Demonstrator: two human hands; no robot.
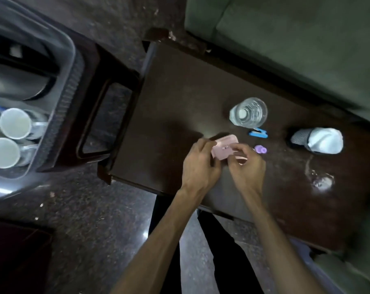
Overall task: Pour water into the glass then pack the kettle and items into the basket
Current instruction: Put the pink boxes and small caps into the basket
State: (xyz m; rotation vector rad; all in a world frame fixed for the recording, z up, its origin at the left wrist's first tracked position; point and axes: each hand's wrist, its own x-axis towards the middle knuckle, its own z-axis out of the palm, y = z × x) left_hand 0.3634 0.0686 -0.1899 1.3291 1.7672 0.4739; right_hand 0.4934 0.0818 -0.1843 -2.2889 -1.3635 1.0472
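You have both hands on the small pink case (224, 147), which sits near the middle of the dark bench (179, 98), just this side of the filled glass (248, 112). Your left hand (201, 164) pinches its left end and your right hand (246, 164) curls over its right end, so each grip is closed on the case. It looks hinged, and whether it is fully shut is hard to tell, so press the two halves together before you lift. Its long axis runs on a slant from the near-left corner toward the far right, pointing roughly at the blue stapler (258, 132); keep it flat as you raise it so nothing spills out. Carry it left to the clear basket (59, 98), where the kettle (18, 81) and white cups (14, 124) already lie, and set it down in a gap beside the cups. Mind the glass as you lift, since it is close and holds water. The purple piece (260, 149) and the grey-and-white pouch (319, 141) are not yet packed.
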